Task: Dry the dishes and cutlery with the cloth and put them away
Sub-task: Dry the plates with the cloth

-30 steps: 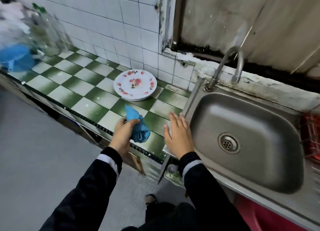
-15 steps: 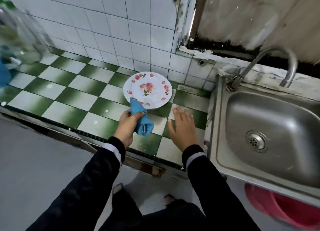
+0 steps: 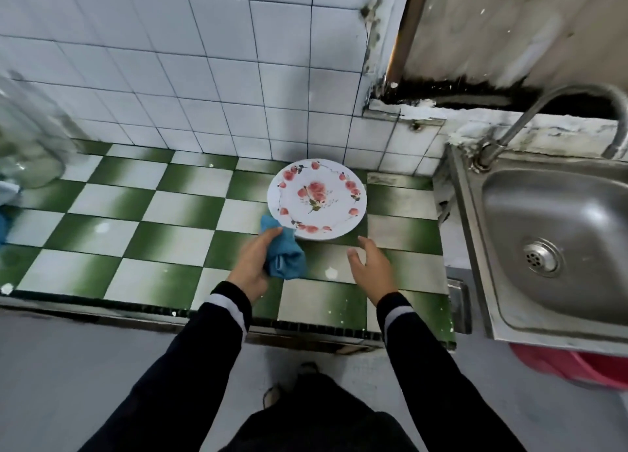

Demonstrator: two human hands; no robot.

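The left hand (image 3: 253, 265) is curled round a bunched blue cloth (image 3: 285, 254), whose top corner reaches the near-left rim of the plate (image 3: 316, 197); whether it touches cannot be told. The right hand (image 3: 372, 265) holds nothing, its fingers loose and spread, and hovers over the surface (image 3: 170, 241) just short of the plate's near-right rim.

The plate lies flat towards the back edge of the surface, near the tiled wall (image 3: 204, 78) and closer to the right end, where the sink (image 3: 472, 231) adjoins. It is round and white, with a pink rose spray in the middle and small pink blossoms ringing the rim. A pale band under the near edge may be a second plate; I cannot be sure.

It looks stiff, glossy and breakable, probably slippery if wet, and light enough for one hand. The raised rim is the likely hold: thumb on top, fingers beneath, the cloth padding the other side.
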